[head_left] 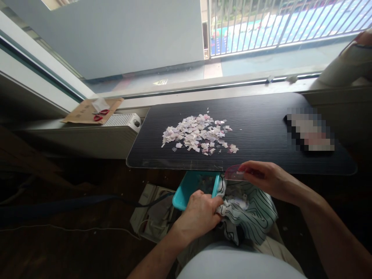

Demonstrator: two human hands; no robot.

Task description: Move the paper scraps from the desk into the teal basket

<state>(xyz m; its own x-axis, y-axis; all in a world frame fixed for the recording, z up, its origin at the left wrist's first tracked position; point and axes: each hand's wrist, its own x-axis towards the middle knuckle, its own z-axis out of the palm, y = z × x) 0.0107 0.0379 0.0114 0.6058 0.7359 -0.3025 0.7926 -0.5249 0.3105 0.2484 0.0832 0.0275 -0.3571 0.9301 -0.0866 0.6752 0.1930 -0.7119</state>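
Observation:
Below the near edge of the dark table [252, 120], my left hand [202, 211] is closed on the gathered edge of a pale green cloth bag [258, 217] with dark wavy lines. That hand also lies against the rim of a teal plastic bin [181, 195], which has small scraps at its bottom. My right hand [267, 176] pinches a flat, see-through pink plastic piece [232, 173] with a rounded edge, held over the bag's mouth. White scraps show inside the bag. A loose heap of small whitish and pinkish paper-like pieces [194, 133] lies on the table.
A blurred-out object [310, 131] lies at the table's right. Red-handled scissors [101, 114] rest on a brown envelope [78, 110] on the left ledge, beside a white heater-like unit [123, 120]. A pale box with cables [154, 217] sits on the floor left of the bin.

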